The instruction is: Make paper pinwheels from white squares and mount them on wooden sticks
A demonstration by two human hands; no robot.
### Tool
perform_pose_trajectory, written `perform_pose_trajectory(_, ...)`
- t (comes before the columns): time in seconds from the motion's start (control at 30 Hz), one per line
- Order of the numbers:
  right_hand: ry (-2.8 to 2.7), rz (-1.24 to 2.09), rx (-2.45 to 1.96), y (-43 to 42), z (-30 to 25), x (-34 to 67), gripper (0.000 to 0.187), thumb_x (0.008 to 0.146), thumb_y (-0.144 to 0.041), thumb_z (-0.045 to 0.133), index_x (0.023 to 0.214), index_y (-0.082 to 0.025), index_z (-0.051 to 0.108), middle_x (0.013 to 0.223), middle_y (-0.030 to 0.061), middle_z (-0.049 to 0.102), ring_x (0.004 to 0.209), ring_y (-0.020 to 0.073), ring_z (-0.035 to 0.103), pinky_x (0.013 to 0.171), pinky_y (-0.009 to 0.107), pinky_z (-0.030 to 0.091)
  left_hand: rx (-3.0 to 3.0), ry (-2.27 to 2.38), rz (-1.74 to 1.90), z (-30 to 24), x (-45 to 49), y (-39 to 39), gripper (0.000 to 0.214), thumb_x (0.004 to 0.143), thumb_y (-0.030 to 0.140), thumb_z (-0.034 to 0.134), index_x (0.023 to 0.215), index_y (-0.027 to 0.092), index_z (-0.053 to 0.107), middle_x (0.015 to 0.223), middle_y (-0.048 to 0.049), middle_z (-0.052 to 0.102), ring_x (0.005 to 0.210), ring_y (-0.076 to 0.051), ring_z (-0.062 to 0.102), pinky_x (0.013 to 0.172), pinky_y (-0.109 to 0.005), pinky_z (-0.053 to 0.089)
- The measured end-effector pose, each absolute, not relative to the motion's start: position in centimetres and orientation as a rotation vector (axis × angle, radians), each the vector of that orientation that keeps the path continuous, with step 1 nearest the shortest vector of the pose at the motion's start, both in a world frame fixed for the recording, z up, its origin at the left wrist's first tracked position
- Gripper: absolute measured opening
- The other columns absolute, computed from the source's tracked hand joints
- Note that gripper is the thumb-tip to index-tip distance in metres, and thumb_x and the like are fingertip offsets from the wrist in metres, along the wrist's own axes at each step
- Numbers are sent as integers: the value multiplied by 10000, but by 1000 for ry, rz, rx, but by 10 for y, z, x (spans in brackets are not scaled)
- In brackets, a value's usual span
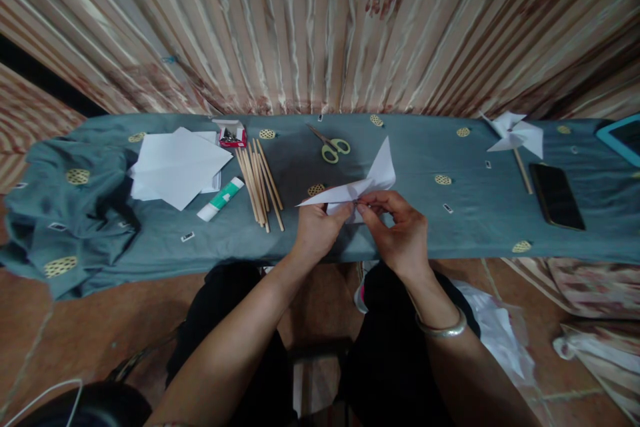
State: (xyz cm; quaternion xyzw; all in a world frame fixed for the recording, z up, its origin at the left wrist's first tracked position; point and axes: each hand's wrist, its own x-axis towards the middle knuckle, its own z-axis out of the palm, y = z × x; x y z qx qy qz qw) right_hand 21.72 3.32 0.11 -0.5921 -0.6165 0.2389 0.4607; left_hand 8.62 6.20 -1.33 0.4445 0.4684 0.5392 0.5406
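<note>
Both hands meet at the middle of a long bench covered with a blue-grey cloth [450,220]. My left hand [317,230] and my right hand [397,230] pinch the centre of a folded white paper piece [373,180] with pointed flaps, held just above the cloth. The fingers of both hands are closed on the paper. A silver bangle [443,328] sits on my right wrist.
Left of the hands lie several wooden sticks [260,180], a green-and-white glue stick [220,199], a stack of white paper [175,163] and a small red box [231,135]. Green-handled scissors [333,145] lie behind. A finished paper pinwheel [515,137], a black phone [556,195] and a teal tablet [623,137] are at the right.
</note>
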Motion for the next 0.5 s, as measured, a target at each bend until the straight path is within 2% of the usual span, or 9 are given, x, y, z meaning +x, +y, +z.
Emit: perform_pose_trajectory(0.5, -1439, 712, -1448, 35, -1, 218, 73, 806, -263, 650, 861, -216, 665, 786, 6, 709, 741, 164, 646, 726, 318, 512, 1052, 1117, 1267, -15, 85, 61, 121, 656, 208, 709, 763, 159, 736, 734, -19, 727, 692, -171, 638, 667, -269, 499)
